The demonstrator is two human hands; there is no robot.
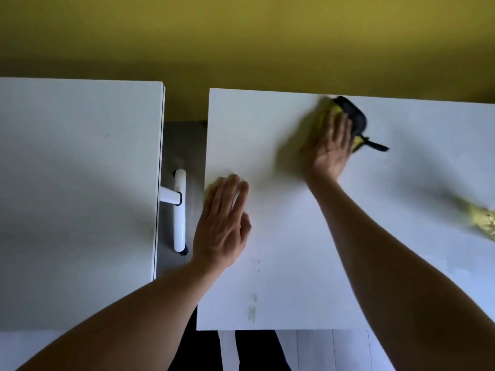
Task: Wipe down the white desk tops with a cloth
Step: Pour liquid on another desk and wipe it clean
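Two white desk tops stand side by side: the right desk in front of me and the left desk across a gap. My right hand presses flat on a yellow and black cloth near the right desk's far edge; the cloth is blurred and mostly under my palm, with a black strap sticking out to the right. My left hand lies flat with fingers together on the right desk's left edge, holding nothing. Faint greenish smudges mark the desk near its front edge.
A yellow-green object, blurred, lies at the right desk's right edge. In the gap between the desks a white desk foot rests on the grey floor. A yellow wall runs behind both desks. My dark trouser legs show below.
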